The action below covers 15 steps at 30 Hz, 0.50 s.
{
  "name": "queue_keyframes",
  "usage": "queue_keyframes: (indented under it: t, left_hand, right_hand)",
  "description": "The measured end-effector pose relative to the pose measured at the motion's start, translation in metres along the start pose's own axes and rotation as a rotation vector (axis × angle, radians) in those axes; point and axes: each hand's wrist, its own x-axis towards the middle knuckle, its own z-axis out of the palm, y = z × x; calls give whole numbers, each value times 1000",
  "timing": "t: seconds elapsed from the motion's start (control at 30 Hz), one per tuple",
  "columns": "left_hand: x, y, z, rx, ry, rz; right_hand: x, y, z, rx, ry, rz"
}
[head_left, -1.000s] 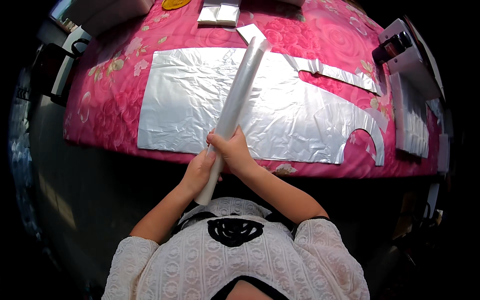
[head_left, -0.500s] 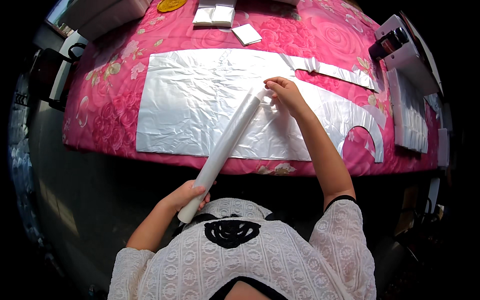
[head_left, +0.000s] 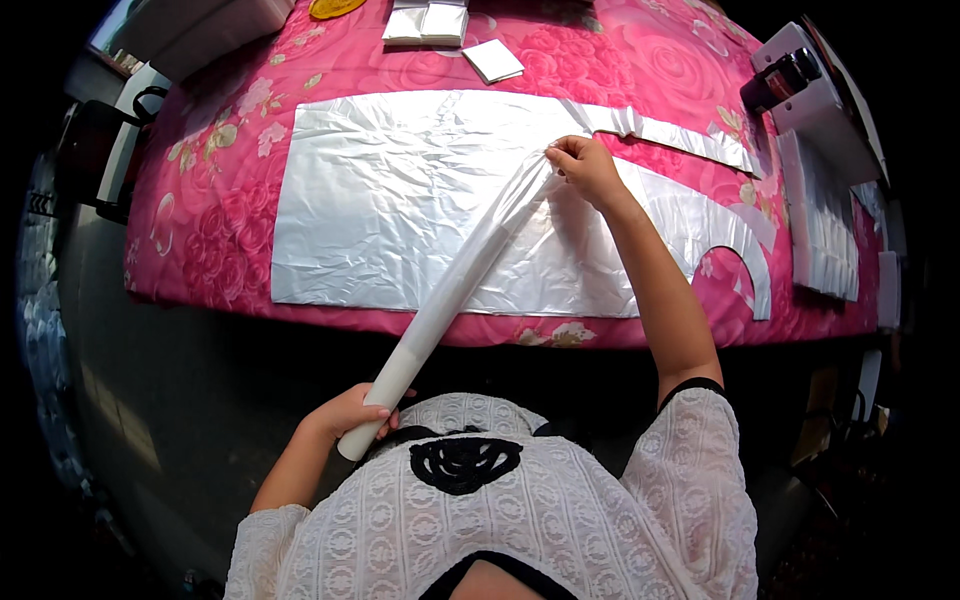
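Note:
My left hand (head_left: 355,412) is wrapped round the lower end of a white tube (head_left: 398,376), held slantwise from my waist over the table. A thin clear plastic sleeve (head_left: 480,250) covers its upper part and runs on past it, creased and narrowing. My right hand (head_left: 588,168) pinches the sleeve's far end between thumb and fingers. Beneath lies a wide, wrinkled silvery plastic sheet (head_left: 350,215), flat on the table, with curved cut-outs and strap-like strips at its right end. Where the tube ends inside the sleeve is hard to make out.
A pink flowered cloth (head_left: 215,225) covers the table. Folded white packets (head_left: 425,24) and a flat white square (head_left: 493,61) lie at the back. White bins stand at the back left (head_left: 200,35) and right (head_left: 815,110), a dark bottle (head_left: 780,82) against the latter. Clear-wrapped packs (head_left: 822,220) lie at right.
My right hand has drawn the sleeve's end up and to the right, so more bare tube shows at the lower end. My left hand has shifted slightly down and left with the tube.

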Motion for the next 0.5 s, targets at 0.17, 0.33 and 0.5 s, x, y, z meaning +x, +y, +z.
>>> queue_keyframes:
  t: [0.17, 0.33, 0.5]
  left_hand:
    - [-52, -19, -34, 57, 12, -148]
    - [-76, 11, -56, 387, 47, -189]
    - [-19, 115, -6, 1128, 327, 248]
  right_hand:
    - [19, 37, -73, -188, 337, 62]
    - [26, 53, -82, -57, 308, 13]
    - [28, 34, -43, -91, 194, -45]
